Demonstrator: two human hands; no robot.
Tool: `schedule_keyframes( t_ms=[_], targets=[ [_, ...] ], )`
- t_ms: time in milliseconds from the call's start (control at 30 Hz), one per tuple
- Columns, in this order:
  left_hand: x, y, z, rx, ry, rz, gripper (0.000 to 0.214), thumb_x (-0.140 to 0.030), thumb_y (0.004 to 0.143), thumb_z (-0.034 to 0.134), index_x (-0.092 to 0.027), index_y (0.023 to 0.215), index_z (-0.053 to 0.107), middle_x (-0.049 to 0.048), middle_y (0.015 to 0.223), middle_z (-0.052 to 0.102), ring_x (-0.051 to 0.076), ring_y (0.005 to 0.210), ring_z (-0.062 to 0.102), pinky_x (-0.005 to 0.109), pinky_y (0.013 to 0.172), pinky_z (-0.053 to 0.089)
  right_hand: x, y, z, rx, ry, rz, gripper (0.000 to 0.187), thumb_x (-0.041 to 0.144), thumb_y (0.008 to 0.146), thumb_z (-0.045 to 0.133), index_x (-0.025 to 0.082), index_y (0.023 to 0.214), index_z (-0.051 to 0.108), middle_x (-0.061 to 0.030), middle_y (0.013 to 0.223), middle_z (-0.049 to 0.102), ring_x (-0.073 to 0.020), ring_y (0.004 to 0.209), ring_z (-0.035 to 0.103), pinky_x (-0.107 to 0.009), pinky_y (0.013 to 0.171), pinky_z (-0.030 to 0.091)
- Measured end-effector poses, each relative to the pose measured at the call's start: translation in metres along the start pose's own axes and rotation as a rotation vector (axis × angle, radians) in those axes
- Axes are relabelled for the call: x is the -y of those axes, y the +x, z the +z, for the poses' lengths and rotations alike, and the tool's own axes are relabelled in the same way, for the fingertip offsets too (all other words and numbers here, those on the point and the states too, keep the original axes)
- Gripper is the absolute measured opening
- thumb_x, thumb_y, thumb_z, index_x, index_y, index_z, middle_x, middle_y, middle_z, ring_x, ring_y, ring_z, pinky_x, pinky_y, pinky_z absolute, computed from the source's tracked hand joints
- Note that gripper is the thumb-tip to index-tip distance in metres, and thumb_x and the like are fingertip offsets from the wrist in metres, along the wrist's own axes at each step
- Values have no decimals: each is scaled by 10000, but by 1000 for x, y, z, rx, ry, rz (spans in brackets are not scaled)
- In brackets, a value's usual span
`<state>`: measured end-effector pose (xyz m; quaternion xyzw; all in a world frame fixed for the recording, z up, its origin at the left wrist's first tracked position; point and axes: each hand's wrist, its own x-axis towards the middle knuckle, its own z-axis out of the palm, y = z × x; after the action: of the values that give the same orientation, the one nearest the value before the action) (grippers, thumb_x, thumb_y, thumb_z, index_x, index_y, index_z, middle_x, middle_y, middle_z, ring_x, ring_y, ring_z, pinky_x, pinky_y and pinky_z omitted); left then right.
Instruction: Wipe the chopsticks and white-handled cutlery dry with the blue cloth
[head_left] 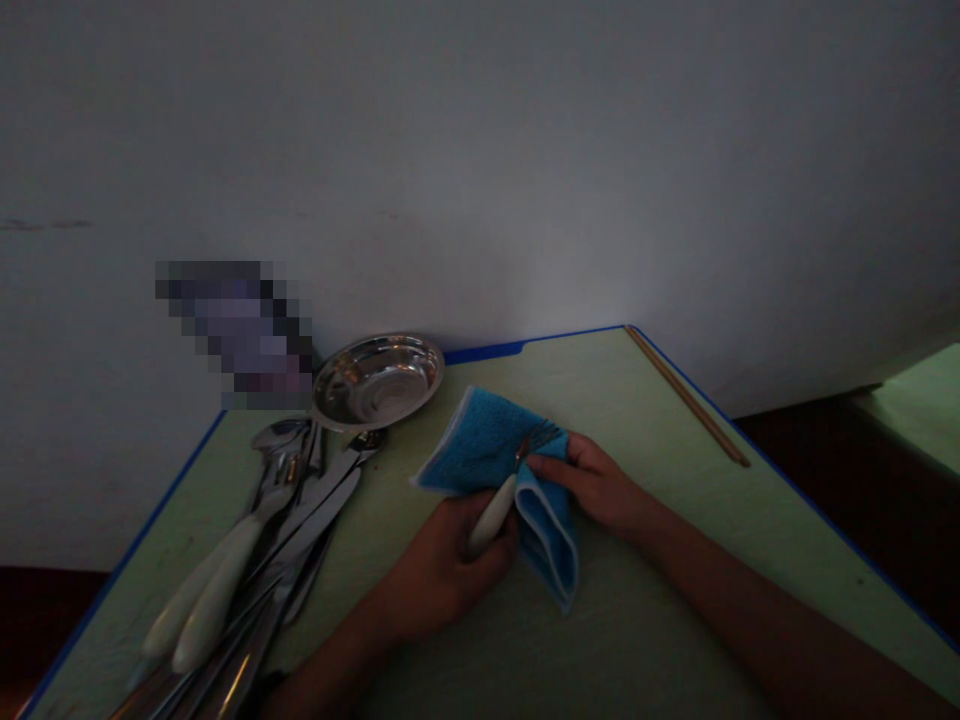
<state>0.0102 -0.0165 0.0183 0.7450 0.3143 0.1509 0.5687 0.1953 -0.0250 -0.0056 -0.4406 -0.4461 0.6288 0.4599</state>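
Observation:
My left hand (457, 565) is closed around the pale handle of a fork (495, 515). The fork's metal head points up and to the right and lies against a blue cloth (480, 435) with a white edge. My right hand (589, 480) pinches the cloth close to the tines, its thumb on the near side. Part of the cloth is spread out to the left behind the fork, and a folded part hangs down below the right hand. The cloth partly covers the fork's neck.
Left of my hands lies a pile of cutlery (262, 540), with spoons, forks and knives. A shiny metal bowl (379, 385) stands behind it by the wall (480, 180). Wooden chopsticks (686, 395) lie along the right edge of the blue-rimmed table (697, 510). A blurred-out patch covers something at left.

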Motion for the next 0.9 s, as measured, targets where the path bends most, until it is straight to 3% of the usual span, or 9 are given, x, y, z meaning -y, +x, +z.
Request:
schedule_keyframes(
  t_ms=[900],
  targets=[
    [0,-1,-1,-18,28,-4,128,-260,793,444,-159,735,497,-7,713,485,141,676,436,235,636,392,-2,1,-1,8,-22,-8,226,365,739,603,177,864,585,25,708,579,-83,605,513,-227,596,423]
  ],
)
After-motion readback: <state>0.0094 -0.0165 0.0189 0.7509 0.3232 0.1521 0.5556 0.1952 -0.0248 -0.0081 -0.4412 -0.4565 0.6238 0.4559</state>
